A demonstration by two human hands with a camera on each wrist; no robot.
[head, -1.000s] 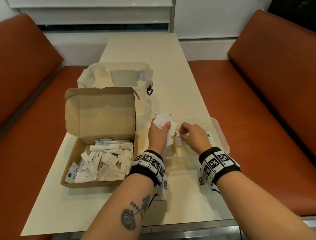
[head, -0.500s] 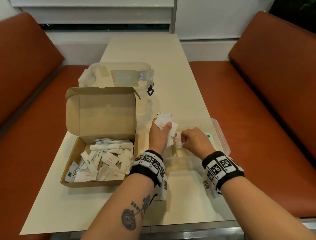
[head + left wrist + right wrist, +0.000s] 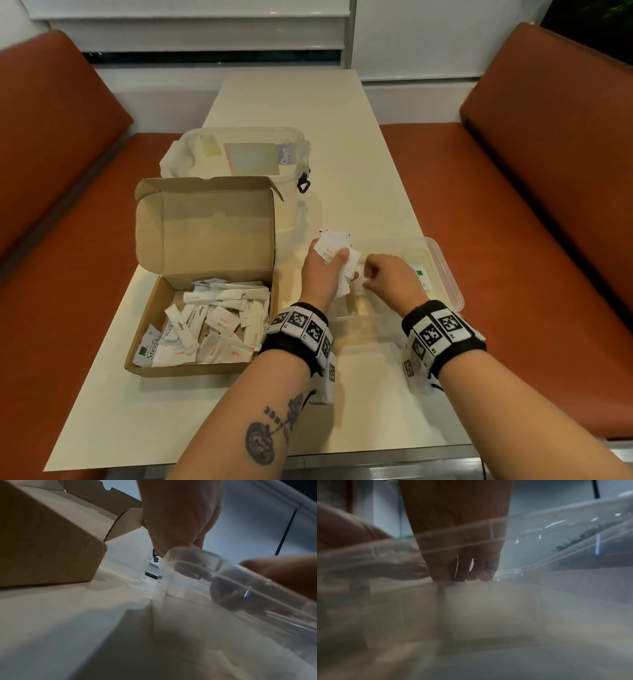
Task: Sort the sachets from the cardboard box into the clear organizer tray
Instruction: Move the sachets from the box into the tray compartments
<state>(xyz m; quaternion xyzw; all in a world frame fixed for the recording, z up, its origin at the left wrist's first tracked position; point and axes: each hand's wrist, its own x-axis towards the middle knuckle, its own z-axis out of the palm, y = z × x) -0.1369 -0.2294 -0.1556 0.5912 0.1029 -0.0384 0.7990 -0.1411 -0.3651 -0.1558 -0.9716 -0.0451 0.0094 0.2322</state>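
Cardboard box sits open on the cream table, left of both hands, lid flap upright, loose white sachets heaped inside. Head view: left hand grips a fanned bunch of salt sachets, thumb clamped over them, held above the left end of the clear organizer tray. Right hand is just beside it over the tray, fingers curled; it probably pinches one white sachet, but blur hides the contact. A green-marked sachet lies in the tray beyond the right hand. A clear lidded container stands behind the box.

Left wrist view: palm from below, tray rim just under it, box wall to the left.

Right wrist view: curled fingers seen through the tray wall, white slivers between them.
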